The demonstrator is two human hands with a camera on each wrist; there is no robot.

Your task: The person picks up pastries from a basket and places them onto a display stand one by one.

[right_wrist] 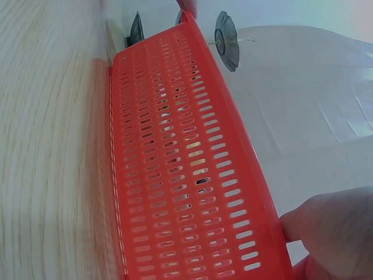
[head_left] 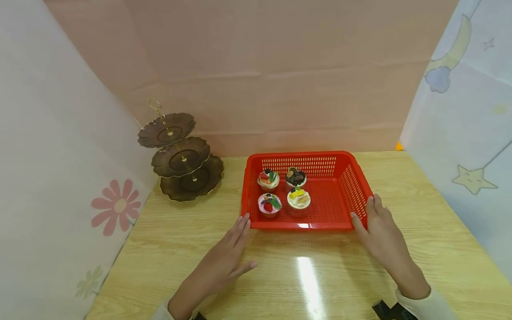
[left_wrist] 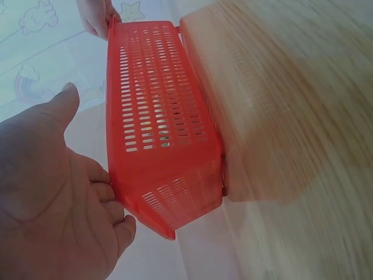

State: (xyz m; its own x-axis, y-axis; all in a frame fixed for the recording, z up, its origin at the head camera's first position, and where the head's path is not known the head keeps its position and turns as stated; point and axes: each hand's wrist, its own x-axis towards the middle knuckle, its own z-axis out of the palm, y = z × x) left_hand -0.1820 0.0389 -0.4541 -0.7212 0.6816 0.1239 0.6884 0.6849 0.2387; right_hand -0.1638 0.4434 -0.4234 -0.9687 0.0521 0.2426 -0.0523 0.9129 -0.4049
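Note:
A red plastic basket (head_left: 328, 226) with slotted sides sits on the wooden table. Several decorated cupcakes stand in its left half, among them one with yellow fruit (head_left: 298, 200) and one with a dark chocolate top (head_left: 295, 178). At the front left corner, the fingers of my left hand (head_left: 224, 258) touch the rim, while its thumb stands away from it. My right hand (head_left: 382, 233) holds the front right corner, thumb on the front rim and fingers along the right side. Through the slots in the right wrist view, the cupcakes show only in bits.
A three-tier cake stand (head_left: 182, 159) with dark scalloped plates and a gold handle stands left of the basket, near the back. Cloth backdrops (head_left: 260, 80) close off the back and both sides of the wooden table (head_left: 160, 266).

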